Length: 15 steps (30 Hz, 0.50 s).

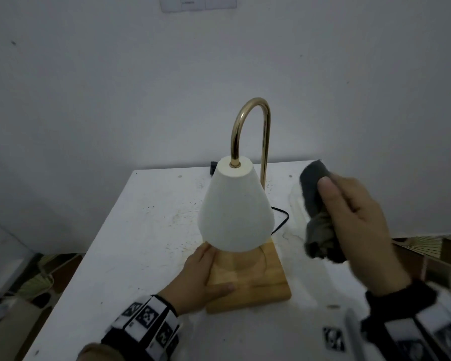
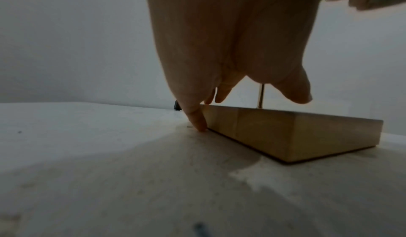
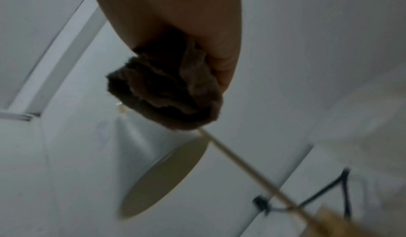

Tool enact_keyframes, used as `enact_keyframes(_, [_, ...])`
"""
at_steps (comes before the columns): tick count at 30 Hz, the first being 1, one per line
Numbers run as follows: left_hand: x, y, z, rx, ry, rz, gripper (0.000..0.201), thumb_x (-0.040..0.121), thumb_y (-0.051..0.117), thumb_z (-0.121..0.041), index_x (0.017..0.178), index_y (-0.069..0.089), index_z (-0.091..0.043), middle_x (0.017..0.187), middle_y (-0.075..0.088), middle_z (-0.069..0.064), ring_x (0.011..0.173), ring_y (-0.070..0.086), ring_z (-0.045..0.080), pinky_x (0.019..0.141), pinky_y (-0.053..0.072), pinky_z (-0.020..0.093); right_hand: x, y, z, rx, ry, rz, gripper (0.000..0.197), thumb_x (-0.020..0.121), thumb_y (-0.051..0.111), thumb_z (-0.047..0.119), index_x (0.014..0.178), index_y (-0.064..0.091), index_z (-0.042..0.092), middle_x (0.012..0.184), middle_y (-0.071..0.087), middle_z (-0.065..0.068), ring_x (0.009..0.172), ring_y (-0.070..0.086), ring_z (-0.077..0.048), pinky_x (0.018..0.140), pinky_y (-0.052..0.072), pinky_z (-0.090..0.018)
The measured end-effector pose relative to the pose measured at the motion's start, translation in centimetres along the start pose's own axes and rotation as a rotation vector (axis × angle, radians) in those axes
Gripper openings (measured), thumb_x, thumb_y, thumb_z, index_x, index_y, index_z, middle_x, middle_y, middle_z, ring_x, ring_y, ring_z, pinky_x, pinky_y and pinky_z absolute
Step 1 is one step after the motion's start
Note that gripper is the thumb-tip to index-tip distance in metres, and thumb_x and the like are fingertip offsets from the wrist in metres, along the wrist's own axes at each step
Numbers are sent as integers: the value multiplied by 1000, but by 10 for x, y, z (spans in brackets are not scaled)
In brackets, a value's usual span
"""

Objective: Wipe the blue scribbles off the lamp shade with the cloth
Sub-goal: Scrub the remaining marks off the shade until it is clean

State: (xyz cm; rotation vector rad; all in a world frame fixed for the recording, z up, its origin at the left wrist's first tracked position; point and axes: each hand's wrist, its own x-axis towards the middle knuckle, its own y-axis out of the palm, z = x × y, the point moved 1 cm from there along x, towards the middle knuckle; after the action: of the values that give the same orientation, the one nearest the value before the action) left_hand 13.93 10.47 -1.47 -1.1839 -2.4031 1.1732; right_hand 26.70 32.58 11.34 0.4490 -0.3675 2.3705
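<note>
The white cone-shaped lamp shade [image 1: 236, 212] hangs from a curved brass tube [image 1: 248, 121] above the square wooden base [image 1: 258, 280] on the white table [image 1: 141, 230]. The left hand [image 1: 198, 277] rests on the left edge of the base, its fingers [image 2: 198, 119] nearly straight. The right hand [image 1: 362, 225] grips the crumpled dark grey cloth [image 1: 315, 199] with curled fingers, in the air to the right of the shade and not touching it. The shade looks nearly clean in the head view.

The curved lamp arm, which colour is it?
Shiny gold, like brass; the curved lamp arm shows best in the head view.
</note>
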Motion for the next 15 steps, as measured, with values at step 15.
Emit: enact_keyframes(15, [11,11,21,23,-26,119,115,64,56,-80,149,-8,-35,156,-12,-18,146,-4,17,118,17,46,-61,91,17,-115,-378,-218,40,88,57,19,126,53,8,113,48,-1,109,47,-4,94,41,-11])
